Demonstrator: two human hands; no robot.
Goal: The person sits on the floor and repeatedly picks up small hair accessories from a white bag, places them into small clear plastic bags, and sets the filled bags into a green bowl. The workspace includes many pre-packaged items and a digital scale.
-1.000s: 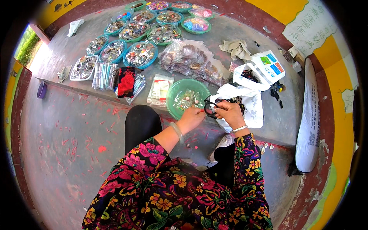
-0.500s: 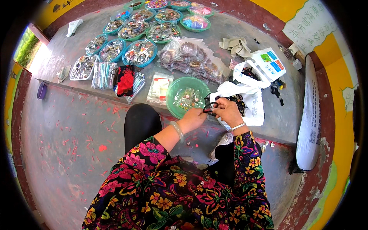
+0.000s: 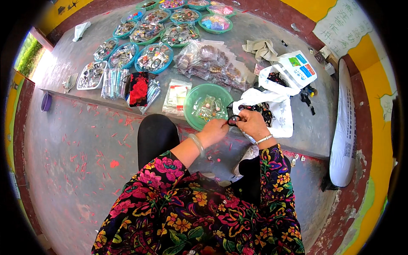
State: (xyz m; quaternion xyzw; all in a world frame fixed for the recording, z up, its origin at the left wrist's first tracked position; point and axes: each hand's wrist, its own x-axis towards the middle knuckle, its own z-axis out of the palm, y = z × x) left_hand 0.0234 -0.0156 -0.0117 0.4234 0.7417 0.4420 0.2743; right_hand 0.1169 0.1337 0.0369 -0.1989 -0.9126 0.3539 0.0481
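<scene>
Grip on a black cord loop [image 3: 232,120], held in front of the wearer at the near edge of a grey concrete platform [image 3: 312,131]. The right hand [image 3: 252,126] pinches the loop between thumb and fingers from its right side; the left hand [image 3: 216,131] has its fingertips closed on the left side, the exact contact being partly hidden by the fingers. A pale bangle [image 3: 197,145] circles the left wrist, a silver-coloured bracelet [image 3: 264,139] the right.

Just beyond the grip and to its left stands a green plastic basin [image 3: 193,94] containing clear packets [image 3: 209,107]. Just beyond and to the right, a white plastic bag [image 3: 284,121] lies open, showing tangled black cords [image 3: 267,112]; a second white bag [image 3: 302,73] adjoins it on the far side.

Left of the green basin lies a stack of red-and-white packets [image 3: 176,96]; farther left, a black pouch with a red floral pattern [image 3: 139,88]. Straight beyond the basin is a heap of clear bags of beaded bracelets [image 3: 214,63]. Farther beyond and left, a blue basin [image 3: 171,63] of packaged trinkets heads a cluster of similar filled basins. Well to the grip's right, a long white wrapped bundle [image 3: 341,140] leans by the wall.
</scene>
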